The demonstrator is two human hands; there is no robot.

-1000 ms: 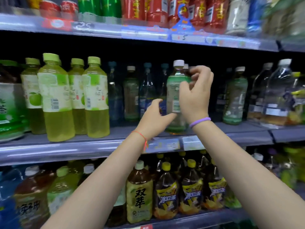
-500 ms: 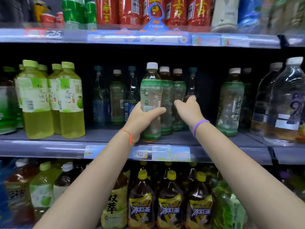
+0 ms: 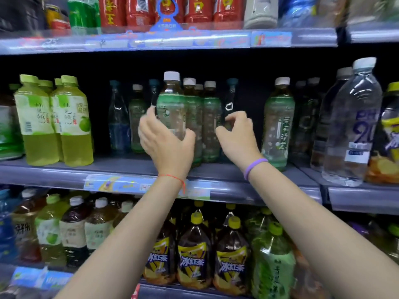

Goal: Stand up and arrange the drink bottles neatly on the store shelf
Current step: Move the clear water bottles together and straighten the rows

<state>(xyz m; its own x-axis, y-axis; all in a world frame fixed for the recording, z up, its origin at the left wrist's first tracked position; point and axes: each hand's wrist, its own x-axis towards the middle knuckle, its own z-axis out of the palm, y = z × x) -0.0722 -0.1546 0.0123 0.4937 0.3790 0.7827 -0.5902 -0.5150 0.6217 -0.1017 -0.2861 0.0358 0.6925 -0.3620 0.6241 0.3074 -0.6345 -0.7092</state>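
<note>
On the middle shelf a row of green-label tea bottles with white caps runs from front to back. My left hand curls round the lower half of the front tea bottle, thumb across its front and fingers up its left side; the bottle stands upright. My right hand hovers just right of that row, fingers bent and holding nothing, in front of a dark blue-capped bottle. Another green-label tea bottle stands alone further right.
Yellow-green apple drinks stand at the left, and blue-capped bottles sit deep behind a gap. Large water bottles stand at the right. Red bottles fill the shelf above, and iced-tea bottles the one below.
My left hand has slid lower and leftward on the front tea bottle. My right hand has drawn back from behind the row and curled its fingers. The view has come closer.
</note>
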